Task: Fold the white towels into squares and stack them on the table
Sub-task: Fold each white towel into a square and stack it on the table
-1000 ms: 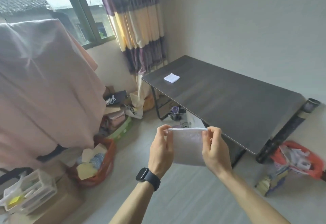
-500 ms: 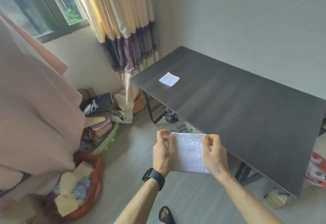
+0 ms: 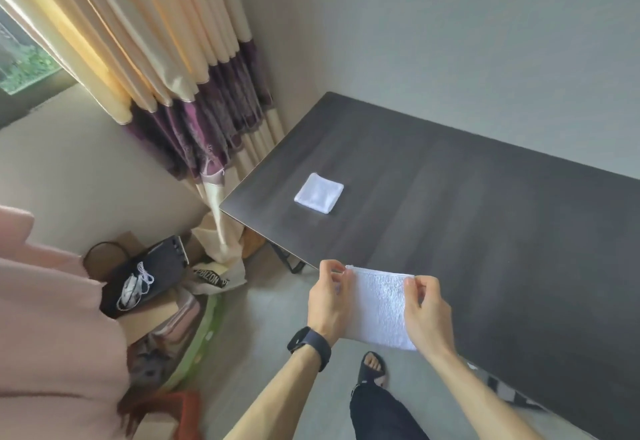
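Striped curtain [image 3: 166, 69] by window [image 3: 20, 65]; black bag [image 3: 145, 275], cardboard boxes [image 3: 152, 315] on floor.

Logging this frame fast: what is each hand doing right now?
Left hand: closed, pinching the top left corner of the white towel.
Right hand: closed, pinching the same towel's top right corner.

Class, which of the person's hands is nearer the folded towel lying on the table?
Left. The left hand is below the folded towel, nearly in line; the right hand is farther right and lower.
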